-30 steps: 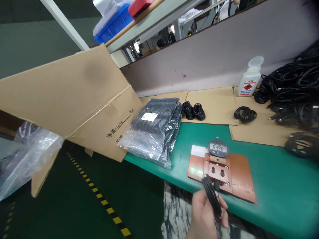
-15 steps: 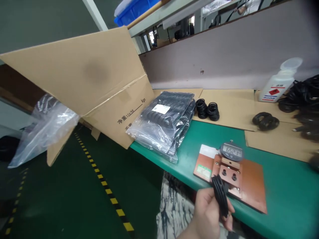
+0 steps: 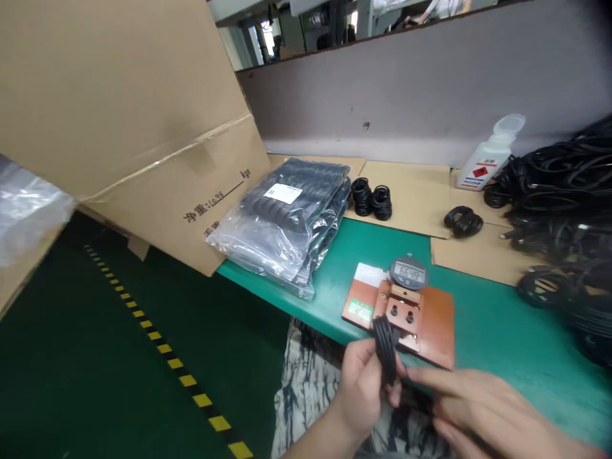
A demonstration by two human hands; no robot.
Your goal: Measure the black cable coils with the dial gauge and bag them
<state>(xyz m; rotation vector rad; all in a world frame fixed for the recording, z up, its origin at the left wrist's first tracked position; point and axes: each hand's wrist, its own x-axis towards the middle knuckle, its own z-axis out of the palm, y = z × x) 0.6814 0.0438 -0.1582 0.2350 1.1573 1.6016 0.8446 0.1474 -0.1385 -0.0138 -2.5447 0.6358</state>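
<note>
My left hand point(image 3: 362, 382) is closed round a stack of black rubber rings point(image 3: 385, 347), held upright at the near edge of the green table point(image 3: 492, 319). My right hand point(image 3: 482, 411) reaches in from the lower right with fingers stretched out, its fingertips close to the rings and the left hand. Just beyond the rings sits a brown measuring fixture point(image 3: 433, 319) with a round digital gauge point(image 3: 409, 274) showing digits.
A clear bag of black rings point(image 3: 287, 223) lies on the table's left end beside a large cardboard box point(image 3: 143, 127). Small ring stacks point(image 3: 371, 199) and a ring pile point(image 3: 463, 220) rest on cardboard sheets. A white bottle point(image 3: 488, 159) and black cable bundles point(image 3: 559, 204) are at right.
My right hand has come into view from the lower right, reaching toward the rings in my left hand. The view has swung left and down; the gauge reading has changed.
</note>
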